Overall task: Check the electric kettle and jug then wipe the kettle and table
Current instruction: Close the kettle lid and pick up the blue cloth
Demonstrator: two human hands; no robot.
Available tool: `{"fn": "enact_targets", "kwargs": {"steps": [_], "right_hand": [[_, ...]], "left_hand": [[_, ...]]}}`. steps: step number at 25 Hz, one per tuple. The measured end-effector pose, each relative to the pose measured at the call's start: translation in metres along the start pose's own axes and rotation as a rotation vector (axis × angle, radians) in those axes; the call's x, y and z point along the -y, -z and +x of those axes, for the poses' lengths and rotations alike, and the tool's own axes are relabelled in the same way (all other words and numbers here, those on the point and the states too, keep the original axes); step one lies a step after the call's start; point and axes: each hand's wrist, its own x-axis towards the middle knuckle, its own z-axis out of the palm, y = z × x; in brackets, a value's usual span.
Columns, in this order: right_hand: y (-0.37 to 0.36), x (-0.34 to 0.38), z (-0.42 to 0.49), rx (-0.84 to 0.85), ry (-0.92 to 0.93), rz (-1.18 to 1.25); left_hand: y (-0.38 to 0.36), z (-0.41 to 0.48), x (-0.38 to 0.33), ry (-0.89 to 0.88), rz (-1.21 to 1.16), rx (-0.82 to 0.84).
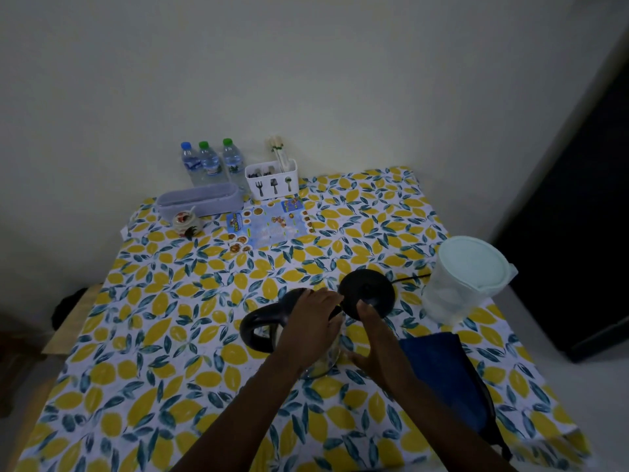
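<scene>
My left hand (315,321) is wrapped over the top of the glass-bodied electric kettle with black plastic loop handle (258,330), which is in the middle of the table under a glossy lemon-and-leaf print tablecloth (163,318). My right hand (376,349) lies open beside the glass, thumb touching the round black kettle base (367,294). Translucent plastic jug with pale lid (466,277) stands right of the base, folded dark blue cloth (442,373) just beside my right forearm. Plain pale wall behind.

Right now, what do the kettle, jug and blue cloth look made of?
Kettle: clear body, likely glass, with glossy black plastic handle. Jug: translucent frosted plastic, pale opaque lid. Cloth: soft matte fabric, maybe microfibre; weave too dim to tell.
</scene>
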Motion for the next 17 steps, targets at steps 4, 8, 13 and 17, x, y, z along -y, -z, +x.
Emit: {"fn": "enact_targets", "kwargs": {"steps": [4, 8, 13, 17], "right_hand": [[0.021, -0.034, -0.023, -0.018, -0.141, -0.137], [0.033, -0.075, -0.050, 0.103, -0.369, -0.292], [0.027, -0.125, -0.087, 0.241, -0.603, -0.346], [0.016, -0.143, -0.095, 0.295, -0.635, -0.419]], "left_hand": [[-0.031, 0.014, -0.036, -0.059, -0.093, 0.029], [-0.079, 0.023, -0.048, -0.079, -0.107, 0.195], [-0.123, 0.025, -0.051, -0.029, -0.146, 0.330], [-0.140, 0.021, -0.054, -0.015, -0.138, 0.374]]}}
